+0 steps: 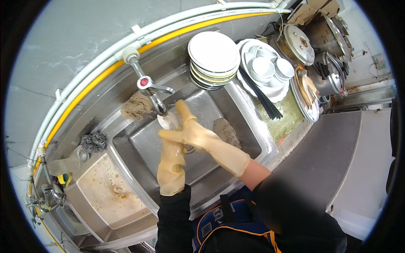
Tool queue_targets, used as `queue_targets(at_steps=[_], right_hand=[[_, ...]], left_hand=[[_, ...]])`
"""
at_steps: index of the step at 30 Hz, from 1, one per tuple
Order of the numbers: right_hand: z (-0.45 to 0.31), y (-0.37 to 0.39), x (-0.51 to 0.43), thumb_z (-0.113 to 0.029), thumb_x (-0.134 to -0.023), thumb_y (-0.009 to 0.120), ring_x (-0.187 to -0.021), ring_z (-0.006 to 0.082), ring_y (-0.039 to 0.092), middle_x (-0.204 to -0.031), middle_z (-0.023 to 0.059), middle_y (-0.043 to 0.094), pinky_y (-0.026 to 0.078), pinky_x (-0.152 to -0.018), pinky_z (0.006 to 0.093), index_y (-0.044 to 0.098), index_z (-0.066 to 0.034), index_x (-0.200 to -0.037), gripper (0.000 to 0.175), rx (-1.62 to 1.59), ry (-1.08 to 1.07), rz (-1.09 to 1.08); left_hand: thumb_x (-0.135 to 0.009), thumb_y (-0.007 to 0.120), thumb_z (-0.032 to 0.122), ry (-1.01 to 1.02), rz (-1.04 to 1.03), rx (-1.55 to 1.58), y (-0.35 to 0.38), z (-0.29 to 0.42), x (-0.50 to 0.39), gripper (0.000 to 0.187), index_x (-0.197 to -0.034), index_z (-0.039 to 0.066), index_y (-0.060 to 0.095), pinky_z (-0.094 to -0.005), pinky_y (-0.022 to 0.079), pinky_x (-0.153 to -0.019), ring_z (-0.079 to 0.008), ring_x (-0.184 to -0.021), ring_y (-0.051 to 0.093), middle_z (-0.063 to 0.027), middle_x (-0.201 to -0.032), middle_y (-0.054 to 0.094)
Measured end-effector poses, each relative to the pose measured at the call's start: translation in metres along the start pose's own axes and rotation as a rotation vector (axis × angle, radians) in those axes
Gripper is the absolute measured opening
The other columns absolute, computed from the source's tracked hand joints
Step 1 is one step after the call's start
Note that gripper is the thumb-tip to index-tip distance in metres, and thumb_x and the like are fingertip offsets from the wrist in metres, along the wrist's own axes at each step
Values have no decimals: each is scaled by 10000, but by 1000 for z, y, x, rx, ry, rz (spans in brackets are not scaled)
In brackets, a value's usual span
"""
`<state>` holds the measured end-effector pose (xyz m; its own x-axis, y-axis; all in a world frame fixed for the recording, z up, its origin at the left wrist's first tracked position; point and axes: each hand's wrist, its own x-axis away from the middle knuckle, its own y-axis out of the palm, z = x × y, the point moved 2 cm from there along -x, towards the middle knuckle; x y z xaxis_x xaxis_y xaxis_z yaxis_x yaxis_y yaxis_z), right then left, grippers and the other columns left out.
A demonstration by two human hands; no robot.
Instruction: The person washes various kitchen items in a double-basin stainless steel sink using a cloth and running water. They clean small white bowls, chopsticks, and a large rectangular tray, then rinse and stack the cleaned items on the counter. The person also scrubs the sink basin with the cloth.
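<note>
Both hands wear pale yellow rubber gloves over a stainless steel sink basin [148,148]. A small white dish [167,121] is just below the spout of the tap [155,98]. My left hand [172,148] reaches up from below and appears to hold this dish, its fingertips partly hidden. Across it comes my right hand [193,131] from the right, thumb and a finger spread wide on either side of the dish. Whether the right hand grips the dish is hidden. A crumpled brown cloth [227,132] lies in the basin, right of the right hand.
Stacked plates [214,52] stand at the basin's back corner. Beside them are white bowls [263,69] on a platter and black chopsticks [261,95]. Another cloth [137,106] and a steel scourer [93,142] lie on the left ledge, near a second basin [110,189] of cloudy water.
</note>
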<state>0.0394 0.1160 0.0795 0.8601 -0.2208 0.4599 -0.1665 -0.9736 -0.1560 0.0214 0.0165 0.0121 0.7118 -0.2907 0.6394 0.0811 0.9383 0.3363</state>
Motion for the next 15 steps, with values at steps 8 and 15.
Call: queue_targets(at_steps=[8,15], right_hand=[[-127,-34,38,-297,-1055,572,-939,391,662,-1041,170,695,522,-823,461,576,-25,-1261,342,487,-682,212],[-153,10,40,-522,-1084,401,-695,429,676,-686,167,678,501,-657,520,711,-28,-806,646,641,-357,263]], left_hand=[[-1004,602,272,-132,-88,91,-37,0,48,246,-870,67,589,-299,352,-390,-155,-425,464,-48,-567,527],[-1088,581,378,-288,-144,324,-65,13,114,273,-948,146,613,-203,270,-385,-68,-439,340,48,-565,388]])
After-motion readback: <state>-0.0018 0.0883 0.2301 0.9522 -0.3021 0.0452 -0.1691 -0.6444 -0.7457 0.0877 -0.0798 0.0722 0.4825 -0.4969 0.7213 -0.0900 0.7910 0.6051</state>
